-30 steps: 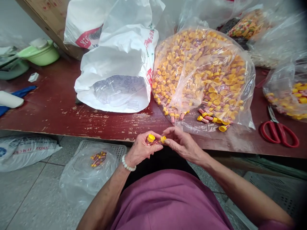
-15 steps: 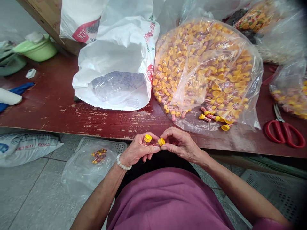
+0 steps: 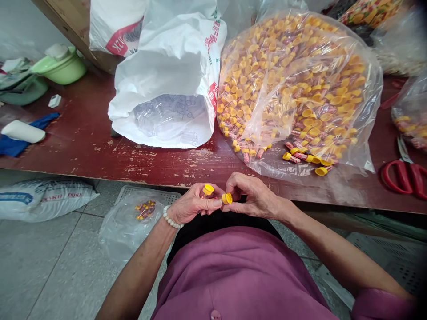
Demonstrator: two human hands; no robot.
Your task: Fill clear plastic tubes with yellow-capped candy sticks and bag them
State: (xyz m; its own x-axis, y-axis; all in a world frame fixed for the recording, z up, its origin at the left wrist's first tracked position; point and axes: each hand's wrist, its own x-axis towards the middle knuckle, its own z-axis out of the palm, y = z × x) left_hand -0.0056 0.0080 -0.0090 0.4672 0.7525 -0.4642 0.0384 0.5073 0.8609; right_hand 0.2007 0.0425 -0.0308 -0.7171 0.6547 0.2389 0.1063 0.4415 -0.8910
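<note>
Yellow cap [image 3: 227, 198], pinched in the fingers of the right hand [image 3: 255, 195], and yellow-capped tube [image 3: 208, 190], gripped in the closed left hand [image 3: 191, 204], held close together just off the worktop [image 3: 167, 164] front edge. Beyond: clear plastic bag [image 3: 300, 89] of many similar red-patterned tubes, contents unclear; white sack [image 3: 160, 66] of clear plastic tubes [image 3: 170, 120].

yellow caps [image 3: 208, 190] on red-patterned tubes [image 3: 295, 158], a dark-red tabletop [image 3: 83, 133], a purple shirt [image 3: 233, 271]
</note>
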